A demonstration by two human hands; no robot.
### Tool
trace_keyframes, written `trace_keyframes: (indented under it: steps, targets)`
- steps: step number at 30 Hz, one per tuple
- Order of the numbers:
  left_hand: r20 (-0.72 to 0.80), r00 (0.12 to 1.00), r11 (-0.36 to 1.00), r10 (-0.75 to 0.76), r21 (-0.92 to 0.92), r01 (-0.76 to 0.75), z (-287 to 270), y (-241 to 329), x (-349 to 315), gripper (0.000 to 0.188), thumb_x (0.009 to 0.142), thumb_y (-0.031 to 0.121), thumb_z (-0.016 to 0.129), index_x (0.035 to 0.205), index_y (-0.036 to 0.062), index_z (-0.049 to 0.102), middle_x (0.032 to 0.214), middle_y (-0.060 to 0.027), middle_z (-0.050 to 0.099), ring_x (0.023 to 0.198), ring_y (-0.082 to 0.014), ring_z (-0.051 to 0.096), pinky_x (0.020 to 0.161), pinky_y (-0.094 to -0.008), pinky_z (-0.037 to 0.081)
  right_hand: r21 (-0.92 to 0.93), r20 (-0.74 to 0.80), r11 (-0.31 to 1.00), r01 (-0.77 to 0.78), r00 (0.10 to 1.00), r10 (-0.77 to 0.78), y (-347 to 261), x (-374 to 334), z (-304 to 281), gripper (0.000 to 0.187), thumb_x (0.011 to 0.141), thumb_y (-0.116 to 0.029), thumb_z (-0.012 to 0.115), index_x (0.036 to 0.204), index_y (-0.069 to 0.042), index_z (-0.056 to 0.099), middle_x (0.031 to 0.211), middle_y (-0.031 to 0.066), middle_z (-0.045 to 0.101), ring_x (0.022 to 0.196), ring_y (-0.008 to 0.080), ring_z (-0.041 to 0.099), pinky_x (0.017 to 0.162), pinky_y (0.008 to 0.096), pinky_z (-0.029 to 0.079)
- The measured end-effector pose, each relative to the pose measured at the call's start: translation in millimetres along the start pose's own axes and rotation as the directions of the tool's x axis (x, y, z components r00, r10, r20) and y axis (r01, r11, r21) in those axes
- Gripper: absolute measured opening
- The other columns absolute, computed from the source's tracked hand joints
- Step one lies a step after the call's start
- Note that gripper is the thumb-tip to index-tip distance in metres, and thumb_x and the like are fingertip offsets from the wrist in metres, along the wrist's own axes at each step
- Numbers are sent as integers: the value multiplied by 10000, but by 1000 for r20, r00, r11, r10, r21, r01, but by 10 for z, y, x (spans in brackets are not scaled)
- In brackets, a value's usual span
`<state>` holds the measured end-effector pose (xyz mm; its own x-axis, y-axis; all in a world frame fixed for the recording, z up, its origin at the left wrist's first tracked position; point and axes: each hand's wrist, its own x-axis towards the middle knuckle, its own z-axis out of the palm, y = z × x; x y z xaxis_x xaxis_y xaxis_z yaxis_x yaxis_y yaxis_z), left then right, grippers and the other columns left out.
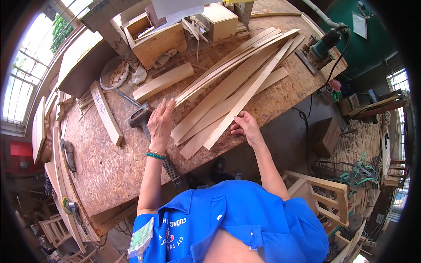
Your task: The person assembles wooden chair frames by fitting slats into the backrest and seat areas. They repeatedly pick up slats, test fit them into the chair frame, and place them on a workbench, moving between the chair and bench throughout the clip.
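Observation:
Several long, pale wooden strips [219, 96] lie fanned out on the workbench, overlapping at their far ends. My right hand [248, 128] is at the right edge of the top strip [252, 92], thumb and curled fingers closed on its border near the close end. To the left, my left hand [161, 125] has its fingers stretched out, fingertips beside the near ends of a stack of thin strips [188, 94]. Whether it touches them is hard to tell. Under and beside that hand lies a hammer-like tool [139, 117] with a dark, textured grip.
A short board [164, 82] and a marked, slightly curved piece [106, 113] rest on the workbench [105, 175]. Behind them stand a wooden box [160, 46] and a round basket [115, 74] of scraps. A power tool [322, 48] with a cable sits at the far right corner.

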<state>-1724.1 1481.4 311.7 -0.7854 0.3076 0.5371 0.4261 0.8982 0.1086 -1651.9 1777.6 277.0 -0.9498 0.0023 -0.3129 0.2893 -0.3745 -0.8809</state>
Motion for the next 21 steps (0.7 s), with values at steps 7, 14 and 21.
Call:
trace_keyframes:
  steps: [7,14,21]
  targets:
    - [172,985,991,10,-134,13,-105,125,-80,406,821,151,625,1222,203,581,1208,-112,600,981,-267,628,864,-363,492,-1,-9,1000,1,1000,-1,25,8,-26,202,903,-195,595,1002,-39,515,843,50,605,688,112,613,578,258,560]
    - [202,978,969,-52,-227,99,6,120,-219,337,810,217,655,1136,142,619,1043,-78,633,944,-262,596,809,-369,429,-8,-3,1000,2,1000,-2,28,24,-4,201,901,-189,600,1004,-37,516,851,51,608,687,114,619,577,256,561]
    - [310,942,956,-129,-214,201,-8,78,-113,236,789,211,670,998,117,615,916,-67,623,893,-254,592,758,-380,424,-7,1,1000,0,1000,0,35,18,-43,209,905,-189,593,1020,-33,513,871,56,607,702,116,616,590,259,562]
